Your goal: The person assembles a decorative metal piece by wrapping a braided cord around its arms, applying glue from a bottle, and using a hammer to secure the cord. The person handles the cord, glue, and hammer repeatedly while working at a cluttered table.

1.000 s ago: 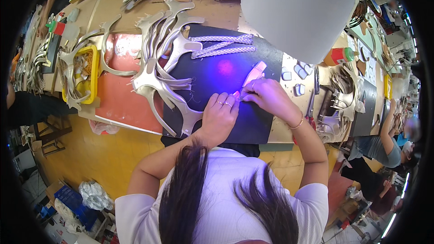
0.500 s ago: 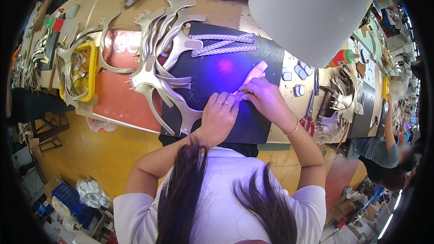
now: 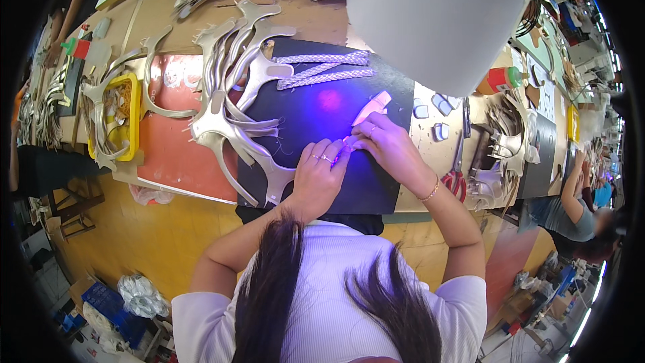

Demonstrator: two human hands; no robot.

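Note:
Over a black mat [image 3: 289,124], my hands meet in violet light. My right hand [image 3: 391,151] is closed on a pale strap-like piece [image 3: 373,105], whose wide end sticks out beyond the fingers and looks pink in the glow. Close against it, my left hand [image 3: 318,178] pinches at the near end of the same piece, where the fingertips hide most of it. Left of my hands lies a pile of metallic beige leather straps [image 3: 225,121]. Braided straps [image 3: 322,70] lie folded at the mat's far side.
A large grey-white lamp hood [image 3: 437,23] hangs at the far right of the mat. Red-handled scissors [image 3: 456,181] and small caps [image 3: 441,132] lie to the right. A yellow basket [image 3: 136,117] and a bottle [image 3: 79,48] stand left. Another person [image 3: 561,215] works at right.
My hands stay together at nearly the same spot, with the strap piece shifted slightly left in the picture. The whole view has shifted a little; the straps on the table lie as before.

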